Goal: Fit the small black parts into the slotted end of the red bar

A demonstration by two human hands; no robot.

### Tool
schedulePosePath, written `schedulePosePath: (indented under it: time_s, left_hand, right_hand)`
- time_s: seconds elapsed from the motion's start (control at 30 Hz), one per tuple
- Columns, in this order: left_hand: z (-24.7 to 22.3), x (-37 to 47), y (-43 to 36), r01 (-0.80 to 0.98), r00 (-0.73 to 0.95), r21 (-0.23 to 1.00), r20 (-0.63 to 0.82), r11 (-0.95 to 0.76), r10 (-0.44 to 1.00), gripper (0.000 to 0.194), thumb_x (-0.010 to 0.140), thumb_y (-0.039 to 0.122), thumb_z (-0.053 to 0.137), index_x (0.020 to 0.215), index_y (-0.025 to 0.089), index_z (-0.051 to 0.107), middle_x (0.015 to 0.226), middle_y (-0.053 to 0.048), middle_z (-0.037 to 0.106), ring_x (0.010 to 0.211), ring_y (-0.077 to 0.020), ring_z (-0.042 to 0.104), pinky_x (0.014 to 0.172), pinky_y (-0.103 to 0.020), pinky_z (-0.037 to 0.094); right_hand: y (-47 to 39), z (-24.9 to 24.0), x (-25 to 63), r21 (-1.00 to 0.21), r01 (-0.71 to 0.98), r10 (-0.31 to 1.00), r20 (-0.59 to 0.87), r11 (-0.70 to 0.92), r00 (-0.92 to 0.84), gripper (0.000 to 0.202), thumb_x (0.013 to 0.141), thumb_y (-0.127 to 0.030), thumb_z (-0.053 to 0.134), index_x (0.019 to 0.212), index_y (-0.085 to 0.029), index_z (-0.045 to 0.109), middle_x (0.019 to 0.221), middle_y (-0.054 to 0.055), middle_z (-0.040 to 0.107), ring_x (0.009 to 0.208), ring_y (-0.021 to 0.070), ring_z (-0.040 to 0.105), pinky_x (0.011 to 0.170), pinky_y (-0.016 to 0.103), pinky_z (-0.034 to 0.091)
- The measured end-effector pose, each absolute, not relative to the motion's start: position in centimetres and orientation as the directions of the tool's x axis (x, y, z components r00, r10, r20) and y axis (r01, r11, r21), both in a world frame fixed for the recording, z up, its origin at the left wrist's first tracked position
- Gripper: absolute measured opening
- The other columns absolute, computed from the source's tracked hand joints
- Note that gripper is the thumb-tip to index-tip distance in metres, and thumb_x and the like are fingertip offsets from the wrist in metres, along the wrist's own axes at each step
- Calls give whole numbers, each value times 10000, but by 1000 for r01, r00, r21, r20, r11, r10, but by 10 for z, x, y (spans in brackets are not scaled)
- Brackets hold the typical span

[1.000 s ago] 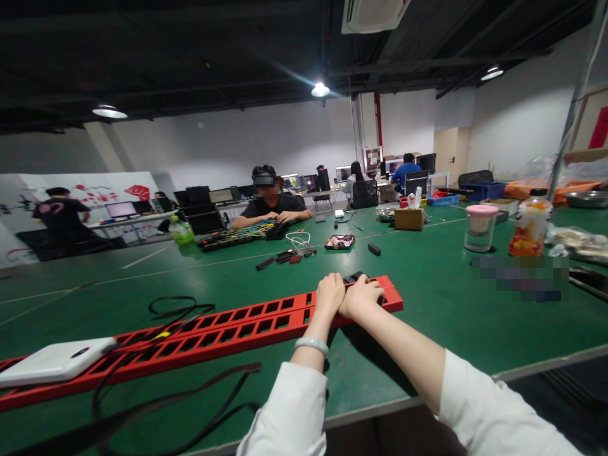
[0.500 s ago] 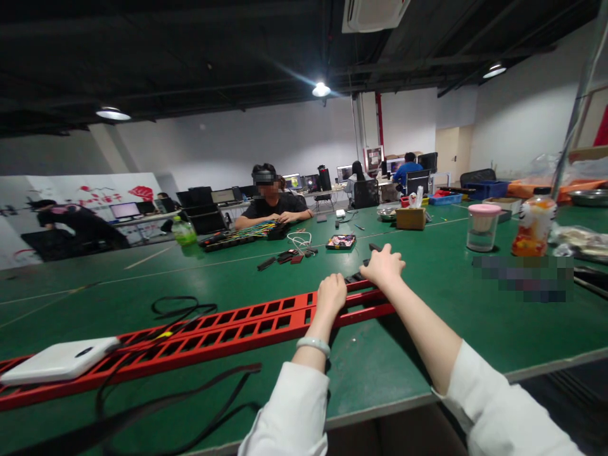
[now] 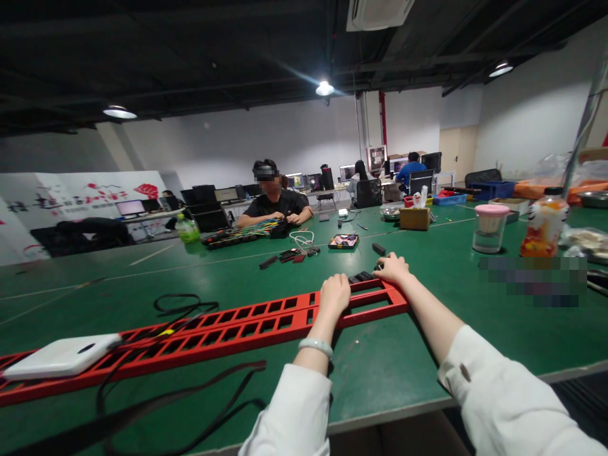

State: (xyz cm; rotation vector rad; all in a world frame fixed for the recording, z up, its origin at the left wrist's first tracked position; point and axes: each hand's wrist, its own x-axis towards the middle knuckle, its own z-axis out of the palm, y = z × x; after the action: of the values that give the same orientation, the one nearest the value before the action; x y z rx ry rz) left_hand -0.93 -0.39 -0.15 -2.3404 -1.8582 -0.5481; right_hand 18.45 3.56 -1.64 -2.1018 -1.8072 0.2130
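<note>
My right hand (image 3: 394, 270) has uncovered more of the red rack (image 3: 299, 303); whether it or my curled left hand (image 3: 335, 294) grips, I can't tell. Lengthwise, the rack slants away rightward.

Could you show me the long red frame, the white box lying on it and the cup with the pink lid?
Red frame (image 3: 303, 302), head view: a solid stretch between its slots.
White box (image 3: 57, 358), head view: its top face.
Pink-lidded cup (image 3: 487, 230), head view: its clear side.
</note>
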Motion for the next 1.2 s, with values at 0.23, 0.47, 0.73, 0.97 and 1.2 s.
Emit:
schedulePosePath:
  time_s: [0.23, 0.47, 0.73, 0.97, 1.2]
  left_hand:
    - [-3, -9, -2, 942, 165, 215, 370, -257, 914, 431, 913, 290, 181, 842, 141, 578, 882, -116, 630, 840, -198, 573, 767, -289, 380]
    - [-2, -12, 1, 923, 148, 278, 381, -265, 913, 416, 904, 212, 157, 862, 141, 565, 919, -118, 620, 864, -196, 556, 755, -288, 369]
    - [-2, -14, 3, 914, 131, 317, 357, -252, 925, 390, 883, 181, 192, 820, 149, 575, 908, -106, 626, 858, -195, 559, 729, -275, 383]
    - [-3, -16, 7, 921, 177, 278, 325, -273, 929, 393, 873, 191, 212, 827, 146, 600, 919, -106, 633, 877, -196, 564, 757, -270, 390]
    - [-2, -17, 5, 929, 252, 210, 250, -306, 935, 350, 855, 240, 284, 933, 152, 613, 966, -108, 638, 909, -205, 573, 804, -282, 388]
  right_hand:
    - [25, -5, 170, -254, 967, 955, 283, -19, 93, 423, 854, -471, 297, 1058, -245, 590, 1240, 120, 375, 1121, 318, 317, 866, 510, 245]
    - [11, 3, 136, -168, 872, 867, 300, 459, -399, 321, 824, -254, 382, 1079, -286, 575, 1144, 51, 521, 1098, 228, 338, 875, 408, 272]
    - [11, -6, 132, -210, 848, 865, 251, 487, -435, 340, 824, -260, 352, 1067, -308, 584, 1183, 13, 522, 1130, 246, 299, 884, 446, 254]
    - [9, -5, 128, -215, 859, 880, 217, 465, -422, 346, 835, -263, 329, 1076, -321, 570, 1177, 16, 518, 1140, 239, 286, 886, 458, 250]
    - [12, -9, 126, -216, 865, 888, 201, 453, -414, 364, 828, -266, 334, 1103, -336, 561, 1297, -10, 418, 1199, 260, 213, 905, 490, 219]
